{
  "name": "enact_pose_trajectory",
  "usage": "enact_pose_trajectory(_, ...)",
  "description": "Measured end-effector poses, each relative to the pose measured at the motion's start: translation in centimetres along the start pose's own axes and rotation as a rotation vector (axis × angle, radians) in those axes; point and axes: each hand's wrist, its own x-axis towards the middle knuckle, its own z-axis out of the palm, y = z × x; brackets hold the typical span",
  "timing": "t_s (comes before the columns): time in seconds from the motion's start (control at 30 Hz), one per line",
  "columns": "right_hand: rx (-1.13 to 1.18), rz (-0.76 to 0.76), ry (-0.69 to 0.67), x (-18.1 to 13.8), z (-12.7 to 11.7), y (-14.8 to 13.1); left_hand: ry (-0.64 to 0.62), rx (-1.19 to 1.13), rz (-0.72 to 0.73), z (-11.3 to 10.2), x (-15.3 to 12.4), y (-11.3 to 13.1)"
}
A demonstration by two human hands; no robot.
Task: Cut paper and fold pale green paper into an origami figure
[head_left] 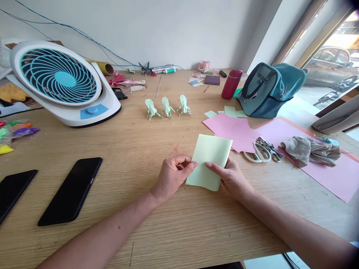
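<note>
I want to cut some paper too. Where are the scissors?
In the head view, the scissors lie right of centre at the edge of the pink paper, between the pale green sheet and the crumpled cloth.

fan (60, 80) back left | two phones (71, 190) front left | scissors (259, 151) on pink paper (230, 129) | teal bag (269, 89) back right

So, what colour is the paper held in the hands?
The paper is plain pale green; the head view shows it best.

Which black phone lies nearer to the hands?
The black phone fully in view, closer to the left hand; the other phone is cut by the picture's left edge.
</note>
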Motion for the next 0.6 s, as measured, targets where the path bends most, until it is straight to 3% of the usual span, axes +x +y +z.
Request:
enact_pose_trajectory(0.23, -0.066, -0.011, 0.004, -0.14, 0.05, -0.12, -0.054, -0.023, 0.010, 0.02, 0.12, -0.41)
enact_pose_trajectory(0.6, -0.062, -0.050, -0.016, -0.04, 0.39, -0.39, 0.046, 0.046, 0.026, 0.12, -0.01, -0.05)
